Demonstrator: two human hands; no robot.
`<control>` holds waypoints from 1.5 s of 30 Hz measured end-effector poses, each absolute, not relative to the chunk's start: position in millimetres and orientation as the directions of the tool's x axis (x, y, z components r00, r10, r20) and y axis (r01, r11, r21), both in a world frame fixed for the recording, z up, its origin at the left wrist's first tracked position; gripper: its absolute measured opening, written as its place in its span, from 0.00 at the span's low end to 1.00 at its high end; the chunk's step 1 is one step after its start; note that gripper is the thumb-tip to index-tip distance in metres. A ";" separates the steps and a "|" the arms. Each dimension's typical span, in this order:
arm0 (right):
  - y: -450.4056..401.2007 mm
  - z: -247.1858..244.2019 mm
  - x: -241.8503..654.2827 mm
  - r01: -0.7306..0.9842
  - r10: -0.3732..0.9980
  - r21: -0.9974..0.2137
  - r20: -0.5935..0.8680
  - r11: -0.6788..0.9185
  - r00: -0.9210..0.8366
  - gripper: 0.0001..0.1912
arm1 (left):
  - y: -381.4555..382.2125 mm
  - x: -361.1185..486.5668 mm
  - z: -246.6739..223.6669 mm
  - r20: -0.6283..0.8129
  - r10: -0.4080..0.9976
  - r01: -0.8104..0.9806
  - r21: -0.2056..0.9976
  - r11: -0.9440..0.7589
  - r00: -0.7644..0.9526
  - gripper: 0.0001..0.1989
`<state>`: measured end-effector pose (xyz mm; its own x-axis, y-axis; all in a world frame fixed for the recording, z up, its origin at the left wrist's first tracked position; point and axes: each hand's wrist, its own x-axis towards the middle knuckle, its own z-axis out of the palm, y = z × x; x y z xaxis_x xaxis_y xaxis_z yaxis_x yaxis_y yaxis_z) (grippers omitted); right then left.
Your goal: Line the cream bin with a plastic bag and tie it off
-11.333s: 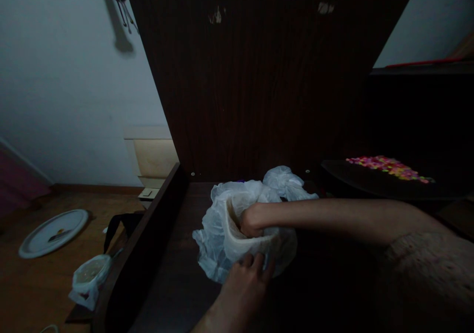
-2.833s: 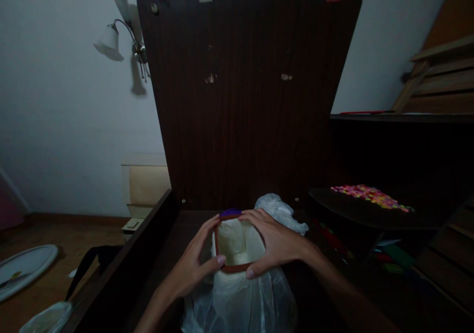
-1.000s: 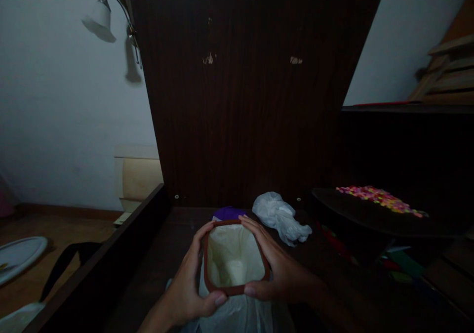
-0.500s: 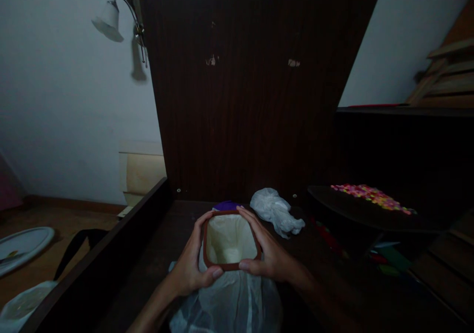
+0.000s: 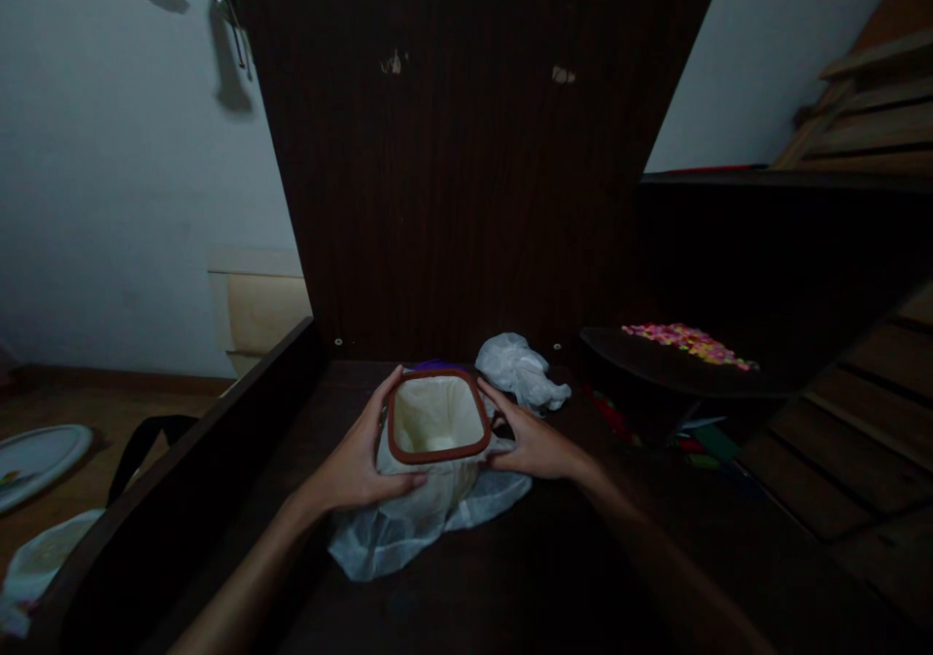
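A small bin with a brown rounded-square rim (image 5: pixel 439 457) stands on the dark surface in the middle, lined with a pale translucent plastic bag (image 5: pixel 386 543) whose loose edge spreads around its base. My left hand (image 5: pixel 364 456) wraps the bin's left side, fingers along the rim's far left corner and thumb across the front. On the right side, my right hand (image 5: pixel 535 446) has its fingertips by the far right corner of the rim. Its thumb and fingers pinch a fold of the bag there. The bin's lower body is hidden by the bag.
Behind the bin lies a crumpled white plastic bag (image 5: pixel 521 373), beside a purple item (image 5: pixel 437 365). A dark shelf (image 5: pixel 604 339) at right carries many small pink and yellow pieces (image 5: pixel 685 339). A low dark side board (image 5: pixel 240 412) runs along the left.
The view has tilted down and shifted right. The bag's front has dropped and bunched lower around the bin. My right thumb has left the front rim and moved to the bag at the side.
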<state>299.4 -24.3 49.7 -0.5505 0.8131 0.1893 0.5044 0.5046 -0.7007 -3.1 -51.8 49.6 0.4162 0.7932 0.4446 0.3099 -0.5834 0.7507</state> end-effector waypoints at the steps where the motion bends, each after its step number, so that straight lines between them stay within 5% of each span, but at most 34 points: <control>1: -24.1 48.8 298.6 0.498 0.811 -0.703 0.195 0.507 -0.551 0.57 | -51.2 -3.9 50.2 0.440 0.790 0.313 0.748 -0.586 0.427 0.61; 7: -22.2 43.5 287.8 0.396 0.775 -0.699 0.370 0.595 -0.512 0.16 | -51.8 -10.2 51.4 0.402 0.793 0.306 0.766 -0.565 0.459 0.61; 10: -23.4 40.0 285.2 0.408 0.807 -0.715 0.387 0.569 -0.446 0.08 | -55.9 -12.8 51.1 0.408 0.803 0.301 0.774 -0.557 0.435 0.57; 17: -53.4 47.8 279.0 0.440 0.813 -0.700 0.370 0.562 -0.449 0.13 | -67.3 -26.6 48.8 0.436 0.833 0.341 0.769 -0.542 0.340 0.43; 21: -60.2 55.9 287.1 0.351 0.699 -0.651 0.404 0.673 -0.590 0.17 | -70.3 -36.9 44.0 0.514 0.832 0.408 0.728 -0.551 0.207 0.31; 23: -54.1 56.4 292.9 0.223 0.676 -0.708 0.457 0.670 -0.578 0.15 | -75.8 -36.6 41.8 0.547 0.832 0.441 0.727 -0.527 0.092 0.26; 26: -37.7 51.8 295.0 0.176 0.819 -0.838 0.424 0.517 -0.386 0.15 | -91.9 -24.1 39.4 0.585 0.804 0.503 0.729 -0.464 -0.105 0.23; 29: -21.7 44.3 286.8 0.172 0.920 -0.932 0.263 0.320 -0.289 0.26 | -111.0 -0.4 37.4 0.594 0.774 0.577 0.718 -0.388 -0.219 0.28; 33: -14.4 37.0 268.3 0.059 0.877 -0.959 0.227 0.277 -0.423 0.40 | -124.2 26.9 32.5 0.575 0.801 0.584 0.712 -0.390 -0.167 0.37; 37: -29.3 36.3 251.5 -0.001 0.802 -0.937 0.300 0.350 -0.517 0.36 | -120.6 31.5 28.7 0.510 0.850 0.549 0.752 -0.365 -0.134 0.51; 42: -58.9 46.6 245.6 0.167 0.817 -0.885 0.309 0.434 -0.486 0.35 | -102.7 15.8 34.8 0.464 0.880 0.539 0.769 -0.343 -0.103 0.68; 45: -62.7 51.4 254.1 0.214 0.811 -0.868 0.293 0.447 -0.507 0.33 | -88.1 -2.0 42.3 0.459 0.888 0.492 0.775 -0.396 -0.008 0.66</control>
<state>254.1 -62.7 51.4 -0.5070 0.8108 0.2925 0.2141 0.4472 -0.8684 -2.0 -88.1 42.3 -0.0076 0.8885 0.4588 0.4918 -0.3962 0.7753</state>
